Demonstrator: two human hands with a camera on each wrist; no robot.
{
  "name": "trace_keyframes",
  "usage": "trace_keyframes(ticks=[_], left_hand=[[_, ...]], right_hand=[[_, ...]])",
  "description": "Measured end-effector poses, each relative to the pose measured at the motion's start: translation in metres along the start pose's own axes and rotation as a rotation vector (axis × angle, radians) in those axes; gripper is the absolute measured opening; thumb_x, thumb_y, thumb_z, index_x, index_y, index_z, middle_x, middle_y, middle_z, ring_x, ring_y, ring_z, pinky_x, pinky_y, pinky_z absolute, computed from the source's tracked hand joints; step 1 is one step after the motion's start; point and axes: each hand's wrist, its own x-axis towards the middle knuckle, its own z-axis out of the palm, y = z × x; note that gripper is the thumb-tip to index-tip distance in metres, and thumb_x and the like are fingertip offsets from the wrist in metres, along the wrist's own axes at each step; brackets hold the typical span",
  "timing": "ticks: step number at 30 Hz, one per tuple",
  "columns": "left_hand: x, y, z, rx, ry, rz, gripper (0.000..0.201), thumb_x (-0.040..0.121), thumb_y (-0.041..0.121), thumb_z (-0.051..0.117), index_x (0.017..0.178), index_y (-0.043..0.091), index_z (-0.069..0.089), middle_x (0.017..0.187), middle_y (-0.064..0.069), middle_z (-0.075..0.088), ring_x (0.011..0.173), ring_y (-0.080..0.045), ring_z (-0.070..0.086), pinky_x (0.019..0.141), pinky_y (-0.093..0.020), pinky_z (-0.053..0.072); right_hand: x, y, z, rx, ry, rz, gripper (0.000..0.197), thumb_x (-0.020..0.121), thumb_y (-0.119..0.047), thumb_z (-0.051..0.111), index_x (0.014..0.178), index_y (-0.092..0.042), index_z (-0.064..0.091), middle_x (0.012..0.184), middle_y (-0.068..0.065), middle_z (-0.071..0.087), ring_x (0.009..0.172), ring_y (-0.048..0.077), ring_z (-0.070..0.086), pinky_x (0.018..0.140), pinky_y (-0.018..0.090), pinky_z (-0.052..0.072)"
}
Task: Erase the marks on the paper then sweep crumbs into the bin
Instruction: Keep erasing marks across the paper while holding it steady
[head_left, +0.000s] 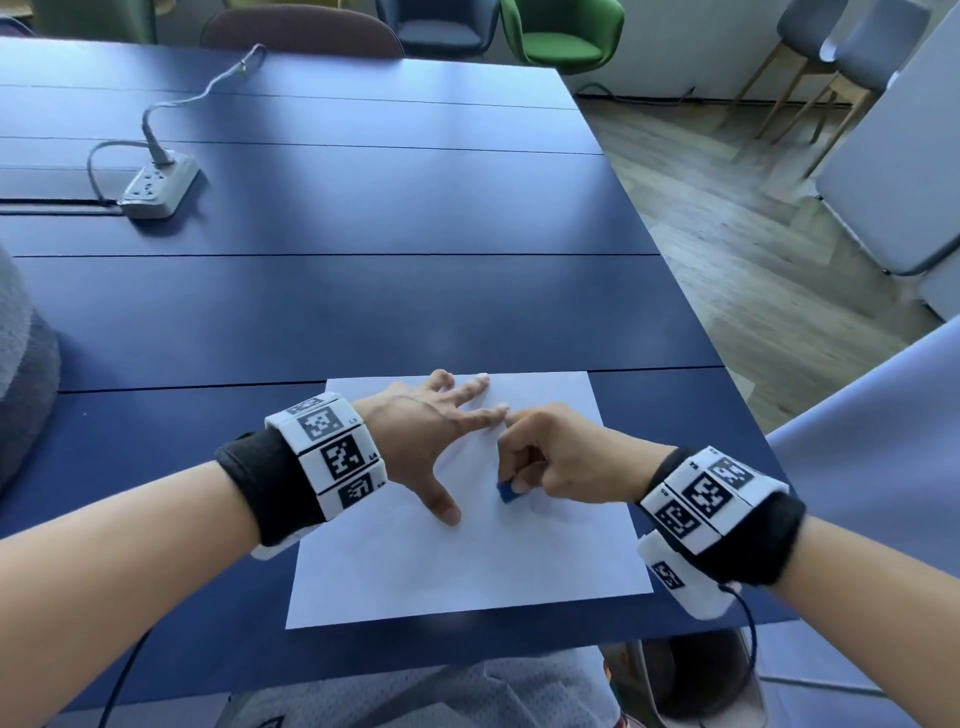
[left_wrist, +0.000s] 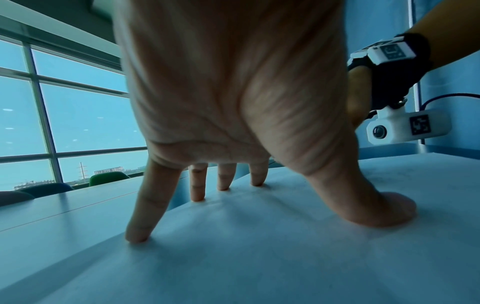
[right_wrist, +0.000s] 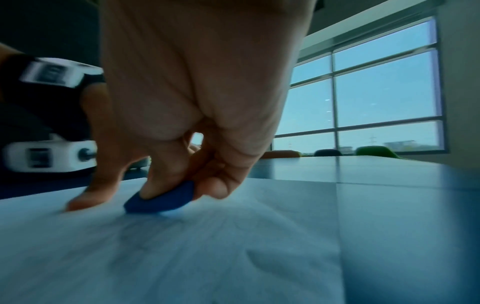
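Observation:
A white sheet of paper (head_left: 467, 566) lies on the dark blue table (head_left: 363, 301) near its front edge. My left hand (head_left: 441, 431) is spread flat on the sheet's upper part, straight fingers and thumb pressing it down (left_wrist: 259, 205). My right hand (head_left: 535, 462) pinches a small blue eraser (head_left: 506, 491) between thumb and fingers, its lower end touching the paper just right of the left thumb. The right wrist view shows the eraser (right_wrist: 163, 199) pressed to the sheet, with faint grey marks (right_wrist: 145, 236) blurred in front of it. No bin shows in any view.
A white power strip (head_left: 156, 189) with its cable lies far back on the left of the table. The table's right edge (head_left: 727, 364) drops to wooden floor. Chairs (head_left: 561, 31) stand beyond the far edge. A grey object (head_left: 21, 374) sits at the left.

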Motion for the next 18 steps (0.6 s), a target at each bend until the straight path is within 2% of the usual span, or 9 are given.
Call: trace_keyframes(ticks=[2, 6, 7, 11, 12, 13, 16, 17, 18], left_hand=[[0.000, 0.000, 0.001, -0.001, 0.004, -0.002, 0.123, 0.062, 0.074, 0.073, 0.153, 0.043, -0.004, 0.163, 0.005, -0.009, 0.144, -0.027, 0.009, 0.092, -0.037, 0.046], [-0.002, 0.002, -0.002, 0.000, -0.009, -0.014, 0.123, 0.064, 0.071, 0.074, 0.154, 0.038, -0.003, 0.163, 0.005, -0.009, 0.144, -0.026, 0.009, 0.098, -0.040, 0.044], [-0.003, 0.003, -0.002, 0.001, -0.014, -0.015, 0.123, 0.064, 0.071, 0.074, 0.154, 0.038, -0.003, 0.163, 0.004, -0.009, 0.144, -0.027, 0.009, 0.099, -0.040, 0.043], [-0.002, 0.001, -0.001, -0.003, -0.001, 0.000, 0.124, 0.063, 0.073, 0.073, 0.154, 0.038, -0.003, 0.163, 0.005, -0.008, 0.142, -0.026, 0.013, 0.087, -0.034, 0.043], [-0.002, 0.000, -0.001, -0.001, 0.003, -0.003, 0.125, 0.062, 0.073, 0.073, 0.154, 0.036, -0.002, 0.163, 0.005, -0.008, 0.141, -0.025, 0.013, 0.085, -0.033, 0.041], [-0.001, 0.000, 0.000, 0.005, 0.006, -0.006, 0.126, 0.062, 0.074, 0.073, 0.155, 0.033, -0.001, 0.163, 0.006, -0.007, 0.141, -0.024, 0.013, 0.086, -0.033, 0.041], [-0.001, -0.001, 0.000, 0.016, 0.016, -0.013, 0.127, 0.061, 0.074, 0.073, 0.155, 0.030, 0.000, 0.163, 0.006, -0.006, 0.142, -0.024, 0.013, 0.091, -0.036, 0.042], [-0.001, 0.000, 0.001, 0.008, 0.013, -0.012, 0.127, 0.061, 0.074, 0.073, 0.155, 0.030, 0.000, 0.163, 0.006, -0.006, 0.142, -0.024, 0.013, 0.092, -0.037, 0.043], [-0.001, 0.000, 0.001, 0.000, 0.009, -0.010, 0.128, 0.061, 0.074, 0.073, 0.155, 0.030, 0.000, 0.163, 0.006, -0.007, 0.142, -0.024, 0.013, 0.094, -0.038, 0.043]], right_hand=[[0.000, 0.002, 0.000, 0.010, 0.044, -0.003, 0.023, 0.072, 0.014, 0.064, 0.074, -0.008, 0.071, 0.077, -0.003, 0.057, 0.066, 0.016, 0.056, 0.078, 0.037, 0.053], [-0.017, 0.002, -0.002, -0.064, -0.234, 0.027, 0.024, 0.073, 0.015, 0.061, 0.079, -0.006, 0.072, 0.080, 0.000, 0.055, 0.070, 0.016, 0.060, 0.072, 0.036, 0.055], [-0.015, 0.000, -0.004, -0.071, -0.244, 0.026, 0.024, 0.073, 0.015, 0.060, 0.079, -0.005, 0.072, 0.080, -0.003, 0.056, 0.068, 0.014, 0.060, 0.073, 0.035, 0.056], [0.008, 0.005, -0.005, 0.001, 0.076, 0.000, 0.021, 0.073, 0.014, 0.063, 0.076, -0.005, 0.071, 0.077, -0.002, 0.060, 0.068, 0.014, 0.059, 0.067, 0.029, 0.054], [0.007, 0.007, -0.005, 0.017, 0.101, 0.006, 0.020, 0.072, 0.014, 0.064, 0.076, -0.004, 0.071, 0.078, -0.002, 0.059, 0.069, 0.014, 0.059, 0.067, 0.029, 0.053], [0.002, 0.009, -0.004, 0.018, 0.074, 0.018, 0.020, 0.072, 0.013, 0.065, 0.076, -0.005, 0.072, 0.078, -0.001, 0.058, 0.069, 0.015, 0.059, 0.067, 0.030, 0.053], [-0.016, 0.011, -0.004, -0.037, -0.172, 0.037, 0.021, 0.074, 0.011, 0.065, 0.078, -0.008, 0.073, 0.077, -0.005, 0.055, 0.069, 0.013, 0.059, 0.068, 0.028, 0.054], [-0.016, 0.009, -0.005, -0.053, -0.201, 0.037, 0.020, 0.074, 0.010, 0.066, 0.079, -0.008, 0.074, 0.076, -0.007, 0.056, 0.068, 0.010, 0.059, 0.068, 0.026, 0.054], [-0.011, 0.009, -0.007, -0.055, -0.170, 0.036, 0.020, 0.074, 0.010, 0.067, 0.079, -0.008, 0.074, 0.076, -0.007, 0.058, 0.068, 0.010, 0.060, 0.067, 0.024, 0.054]])
